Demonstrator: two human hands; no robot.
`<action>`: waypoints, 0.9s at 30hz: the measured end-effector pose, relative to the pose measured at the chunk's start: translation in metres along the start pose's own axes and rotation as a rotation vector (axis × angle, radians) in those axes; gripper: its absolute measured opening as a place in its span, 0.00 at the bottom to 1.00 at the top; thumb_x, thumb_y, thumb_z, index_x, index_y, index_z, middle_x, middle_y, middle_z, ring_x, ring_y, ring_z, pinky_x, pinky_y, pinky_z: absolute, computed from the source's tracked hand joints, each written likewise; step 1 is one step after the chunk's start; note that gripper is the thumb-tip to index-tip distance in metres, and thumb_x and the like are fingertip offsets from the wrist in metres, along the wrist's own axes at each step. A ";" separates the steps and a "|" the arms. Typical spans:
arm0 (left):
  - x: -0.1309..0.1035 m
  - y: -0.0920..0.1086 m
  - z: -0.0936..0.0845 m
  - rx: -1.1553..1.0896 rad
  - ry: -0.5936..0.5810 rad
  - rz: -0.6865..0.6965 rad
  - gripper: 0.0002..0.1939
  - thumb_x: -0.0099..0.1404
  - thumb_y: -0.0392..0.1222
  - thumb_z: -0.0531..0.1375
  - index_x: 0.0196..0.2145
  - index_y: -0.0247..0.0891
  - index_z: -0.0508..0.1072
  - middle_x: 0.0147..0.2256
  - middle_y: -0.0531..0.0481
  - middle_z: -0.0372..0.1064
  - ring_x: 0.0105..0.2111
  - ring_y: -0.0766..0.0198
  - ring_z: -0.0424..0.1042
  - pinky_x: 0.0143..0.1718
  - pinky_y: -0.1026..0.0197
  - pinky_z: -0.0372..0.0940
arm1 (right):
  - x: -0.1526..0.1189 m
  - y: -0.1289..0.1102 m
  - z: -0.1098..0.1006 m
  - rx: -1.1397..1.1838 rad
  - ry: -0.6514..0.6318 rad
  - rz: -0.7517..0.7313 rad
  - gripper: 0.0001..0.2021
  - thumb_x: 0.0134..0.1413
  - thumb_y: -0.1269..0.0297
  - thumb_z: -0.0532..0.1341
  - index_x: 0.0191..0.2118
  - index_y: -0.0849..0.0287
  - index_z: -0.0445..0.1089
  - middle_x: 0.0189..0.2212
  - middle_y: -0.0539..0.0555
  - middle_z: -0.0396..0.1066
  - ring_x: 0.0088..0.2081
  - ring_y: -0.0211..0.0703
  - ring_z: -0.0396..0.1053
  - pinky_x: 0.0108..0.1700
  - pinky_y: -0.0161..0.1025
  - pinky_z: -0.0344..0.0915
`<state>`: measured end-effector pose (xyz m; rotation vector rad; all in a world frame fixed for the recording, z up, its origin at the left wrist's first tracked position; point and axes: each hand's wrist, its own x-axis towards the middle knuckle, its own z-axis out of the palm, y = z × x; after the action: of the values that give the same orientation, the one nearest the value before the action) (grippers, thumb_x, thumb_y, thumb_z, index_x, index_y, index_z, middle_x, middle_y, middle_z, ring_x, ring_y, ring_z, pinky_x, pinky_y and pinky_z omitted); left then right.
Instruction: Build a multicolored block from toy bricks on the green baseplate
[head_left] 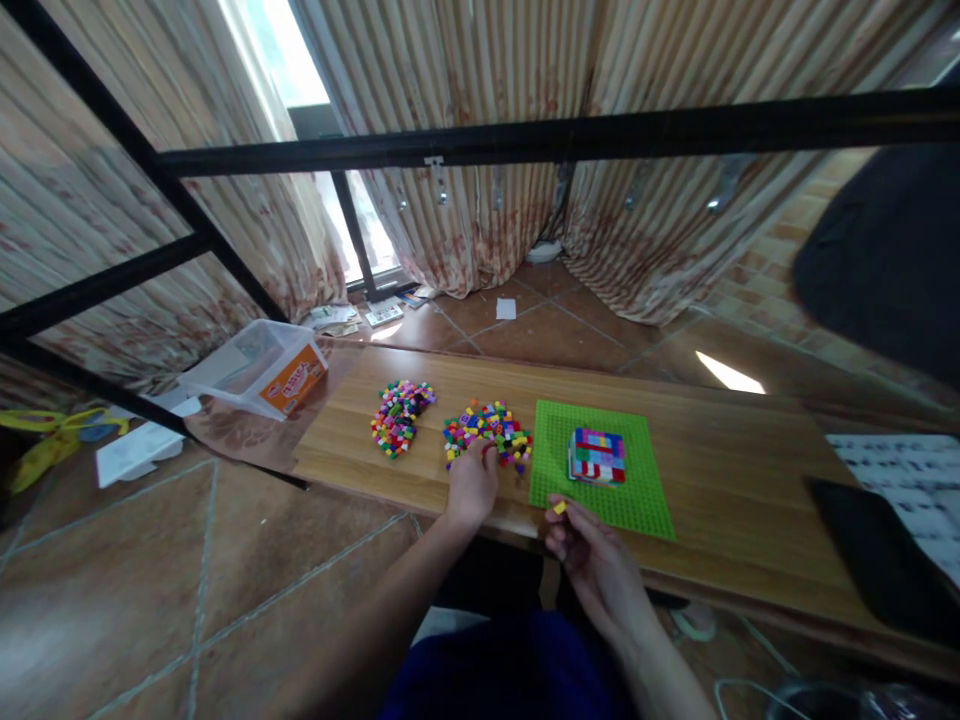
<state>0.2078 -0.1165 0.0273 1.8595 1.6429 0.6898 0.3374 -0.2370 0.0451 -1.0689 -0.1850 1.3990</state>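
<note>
My left hand (472, 487) reaches down over the near side of a pile of small coloured toy bricks (501, 422). Its fingers are curled among the bricks, and what lies between them is too small to make out. Between the thumb and fingers of my right hand (585, 550) is a small yellow toy brick (560, 508), held by the near left corner of a green baseplate (551, 440). A low block of stacked bricks (598, 456), red, blue, white and other colours, stands on the baseplate.
A second brick pile (397, 420) lies further left on the wooden table (720, 470). Beyond the table's left end, a clear plastic box (262, 370) with an orange label sits on the floor. A black object (877, 550) lies at the right, and a black metal bar (480, 145) crosses above.
</note>
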 end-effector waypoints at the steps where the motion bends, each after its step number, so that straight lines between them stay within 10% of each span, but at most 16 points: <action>1: 0.001 0.000 -0.001 -0.003 0.005 0.007 0.12 0.69 0.38 0.51 0.43 0.36 0.73 0.38 0.43 0.76 0.39 0.57 0.75 0.42 0.59 0.64 | -0.001 -0.001 -0.001 0.007 -0.006 -0.005 0.15 0.43 0.58 0.70 0.37 0.58 0.76 0.28 0.49 0.72 0.25 0.32 0.63 0.29 0.33 0.66; 15: -0.034 -0.002 -0.001 -0.248 -0.151 0.194 0.12 0.67 0.41 0.52 0.37 0.38 0.75 0.34 0.47 0.76 0.35 0.60 0.74 0.39 0.61 0.65 | -0.004 -0.018 -0.039 -0.071 0.161 -0.217 0.21 0.42 0.54 0.71 0.41 0.59 0.73 0.27 0.51 0.73 0.24 0.34 0.64 0.27 0.34 0.65; 27: -0.035 -0.005 0.014 0.012 -0.216 0.352 0.13 0.69 0.40 0.49 0.39 0.39 0.73 0.38 0.45 0.75 0.40 0.58 0.74 0.43 0.60 0.66 | 0.021 -0.038 -0.069 -0.345 0.378 -0.452 0.21 0.41 0.50 0.70 0.38 0.60 0.73 0.31 0.54 0.76 0.25 0.38 0.70 0.29 0.38 0.68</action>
<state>0.2102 -0.1517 0.0129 2.1739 1.2004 0.5936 0.4153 -0.2463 0.0239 -1.4503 -0.3739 0.7568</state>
